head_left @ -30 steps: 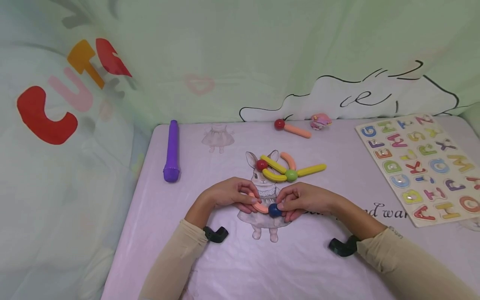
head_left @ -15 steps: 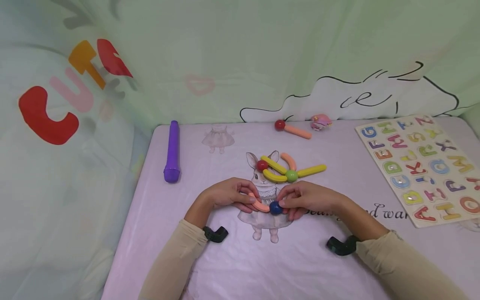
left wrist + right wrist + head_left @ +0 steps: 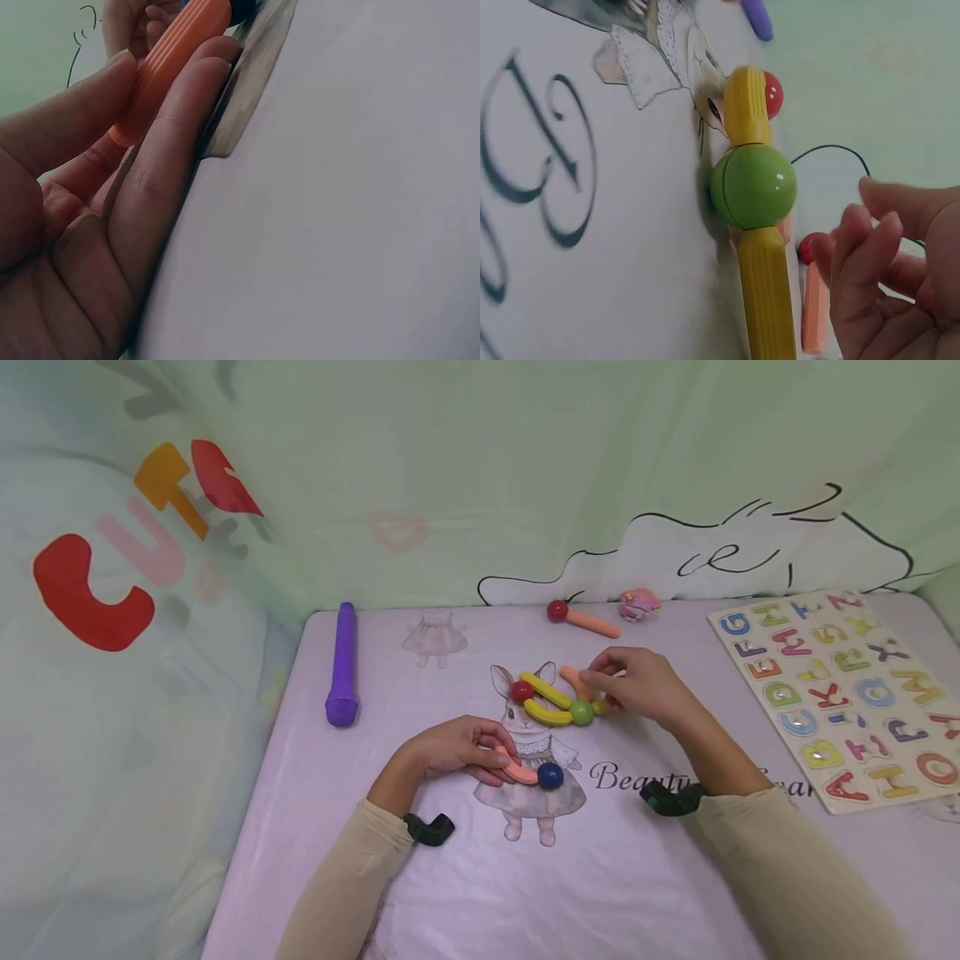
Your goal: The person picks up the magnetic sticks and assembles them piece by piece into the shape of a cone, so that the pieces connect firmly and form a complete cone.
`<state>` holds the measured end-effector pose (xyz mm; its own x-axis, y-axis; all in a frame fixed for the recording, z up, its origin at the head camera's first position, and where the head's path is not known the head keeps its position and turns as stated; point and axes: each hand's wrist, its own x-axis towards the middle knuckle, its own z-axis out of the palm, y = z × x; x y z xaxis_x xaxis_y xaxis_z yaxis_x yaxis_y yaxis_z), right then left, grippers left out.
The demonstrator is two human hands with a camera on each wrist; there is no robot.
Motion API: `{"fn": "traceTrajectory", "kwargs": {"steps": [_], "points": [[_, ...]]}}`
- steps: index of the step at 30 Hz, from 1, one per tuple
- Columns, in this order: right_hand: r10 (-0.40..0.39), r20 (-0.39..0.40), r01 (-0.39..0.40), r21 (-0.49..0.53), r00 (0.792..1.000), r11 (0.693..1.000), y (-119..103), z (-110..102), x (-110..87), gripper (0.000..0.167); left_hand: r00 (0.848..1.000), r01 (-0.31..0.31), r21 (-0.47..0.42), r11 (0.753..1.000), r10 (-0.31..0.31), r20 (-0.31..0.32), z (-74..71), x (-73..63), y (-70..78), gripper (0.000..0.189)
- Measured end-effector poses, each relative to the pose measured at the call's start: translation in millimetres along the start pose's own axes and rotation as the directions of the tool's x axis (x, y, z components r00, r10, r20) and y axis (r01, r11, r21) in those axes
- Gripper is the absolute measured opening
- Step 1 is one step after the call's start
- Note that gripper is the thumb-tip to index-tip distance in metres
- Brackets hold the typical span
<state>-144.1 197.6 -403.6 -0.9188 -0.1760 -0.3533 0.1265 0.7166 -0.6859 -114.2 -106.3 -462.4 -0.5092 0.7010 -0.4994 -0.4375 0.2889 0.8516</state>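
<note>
Left hand [image 3: 461,749] is pinching a curved orange ribbed-plastic rod [image 3: 520,772], leaving the glossy blue ball [image 3: 551,776] beyond it free; right hand [image 3: 639,683], loosely parted, apparently gripping nothing, is hovering, a shiny green ball [image 3: 581,712] just to its left.

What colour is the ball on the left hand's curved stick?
The ball is dark blue, clearest in the head view.

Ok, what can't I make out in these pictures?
Head: outer end of the yellow stick right of the green ball, behind the right hand.
Head: part of the held orange curve, behind the fingers of the left hand.
Left wrist: part of the blue ball, cut off by the top edge.
Head: letter board, cut off by the right edge.
</note>
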Motion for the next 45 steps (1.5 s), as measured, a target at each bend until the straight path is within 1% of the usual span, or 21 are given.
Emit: {"fn": "traceTrajectory", "kwargs": {"steps": [3,6,10,14,17,22,28,31,34,38,42,45], "points": [[0.017,-0.029,-0.018,-0.022,0.999,1.0,1,2,10.0,0.04,1.0,-0.002,-0.001,1.0,0.002,0.005,-0.3,-0.3,0.1,0.024],[0.023,-0.035,-0.024,-0.044,0.999,0.999,2,4,17.7,0.042,1.0,0.007,0.001,1.0,-0.007,0.002,-0.5,-0.7,0.5,0.023],[0.035,-0.008,-0.035,-0.068,0.999,0.997,4,5,25.8,0.045,1.0,0.02,0.001,1.0,-0.02,0.002,-0.3,-1.2,1.9,0.024],[0.059,0.021,-0.058,-0.063,0.998,0.996,7,6,31.4,0.047,1.0,0.015,-0.003,1.0,-0.015,0.01,-0.5,-0.5,2.4,0.024],[0.06,0.021,-0.059,-0.065,0.998,0.996,8,8,33.8,0.047,1.0,0.015,-0.002,1.0,-0.015,0.009,-0.8,0.3,2.0,0.024],[0.045,0.012,-0.044,-0.08,0.999,0.996,12,11,36.6,0.042,1.0,0.019,0.0,1.0,-0.019,0.01,-1.6,1.5,0.0,0.024],[0.042,0.006,-0.042,-0.054,0.999,0.998,18,13,37.6,0.041,1.0,0.009,-0.017,1.0,-0.009,0.024,-1.7,2.1,-0.2,0.024],[0.031,0.012,-0.03,-0.044,0.999,0.999,19,13,38.2,0.042,1.0,0.012,-0.016,1.0,-0.012,0.02,-1.8,1.7,0.5,0.024],[-0.004,0.025,0.005,-0.05,1.0,0.999,19,12,38.5,0.042,1.0,0.018,-0.013,1.0,-0.018,0.016,-2.5,1.2,0.8,0.024],[-0.052,0.046,0.054,-0.054,0.998,0.997,19,12,38.0,0.038,1.0,0.017,-0.019,1.0,-0.016,0.019,-3.2,1.2,0.3,0.024],[-0.067,0.087,0.069,-0.019,0.994,0.997,19,10,37.8,0.034,1.0,0.011,-0.015,1.0,-0.011,0.017,-3.1,1.7,-0.7,0.024],[-0.074,0.106,0.076,-0.022,0.992,0.997,19,8,37.9,0.035,1.0,0.004,-0.016,1.0,-0.003,0.019,-2.4,1.8,-0.4,0.025]]}}
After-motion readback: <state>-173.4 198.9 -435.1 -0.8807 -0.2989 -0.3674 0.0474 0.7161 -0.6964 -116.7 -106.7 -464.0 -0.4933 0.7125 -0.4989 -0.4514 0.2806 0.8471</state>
